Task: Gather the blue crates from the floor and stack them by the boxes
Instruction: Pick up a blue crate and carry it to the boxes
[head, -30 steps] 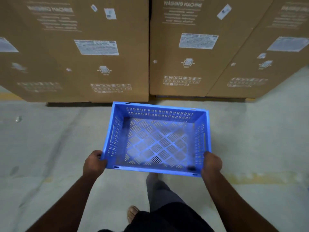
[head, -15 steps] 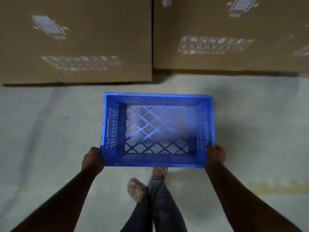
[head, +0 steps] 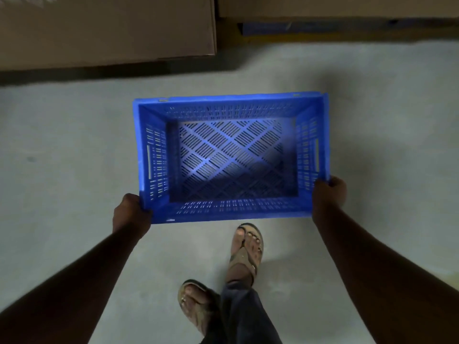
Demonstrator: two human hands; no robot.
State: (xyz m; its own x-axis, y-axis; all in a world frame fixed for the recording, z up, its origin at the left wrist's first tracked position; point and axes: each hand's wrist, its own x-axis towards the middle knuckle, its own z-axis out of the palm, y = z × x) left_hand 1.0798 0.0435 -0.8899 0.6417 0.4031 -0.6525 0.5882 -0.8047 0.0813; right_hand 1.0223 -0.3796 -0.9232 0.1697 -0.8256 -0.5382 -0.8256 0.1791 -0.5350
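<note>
Head view, item one: a blue perforated plastic crate (head: 231,157), rectangular, open-topped, empty, with a slotted lattice floor and slotted walls. You carry it level in front of you above the floor, its far long side towards the boxes and apart from them.

Grip: your left hand (head: 130,213) is curled round the near left corner, and your right hand (head: 327,194) is curled round the near right corner, thumb over the rim. Both clamp the crate; neither is free.

Handling (a judgement): it looks light and stiff, moulded plastic, unlikely to flex or crack when set down. The smooth rim may slip in a corner pinch. The long handle slots in the two short walls look like the surer hold if you need to shift your grasp.

Surface: a pale grey concrete floor (head: 74,157), flat, dull, faintly stained, firm enough to bear a stack.

Room: dim light. Two large brown cardboard boxes stand ahead, the left box (head: 106,28) nearer, the right box (head: 335,7) set back over a dark gap with something blue beneath, too shadowed to name. Your sandalled feet (head: 246,247) are just behind the crate.
</note>
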